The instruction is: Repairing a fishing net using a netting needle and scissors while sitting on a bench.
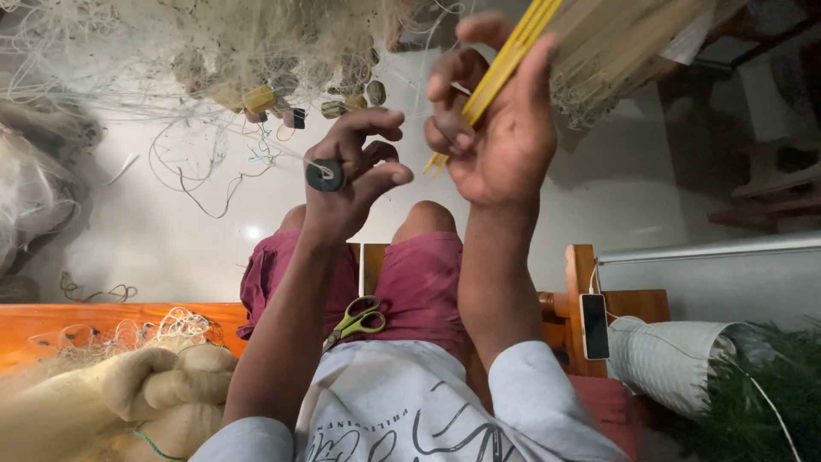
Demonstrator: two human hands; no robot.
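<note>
**Net Mending at the Sinker Line**

Pinched between thumb and forefinger of the left hand (346,175) sits a small dark round sinker (325,174), a pale line (286,152) running from it up toward the fishing net (256,43) bunched above; the fingers are closed tight on it. Her or his right hand (496,128) is wrapped shut around a yellow netting needle (500,68), loaded with pale twine, its tip pointing down between the two hands; more sinkers and small floats (261,98) hang along the net's edge just beyond. Green-handled scissors (357,321) rest on the lap, against the maroon shorts (419,282); a phone (594,325) leans on the wooden bench (581,282) to the right. By the look of it, a sinker is being tied on; passing the needle round the line would call for a steady pinch and taut twine.
</note>
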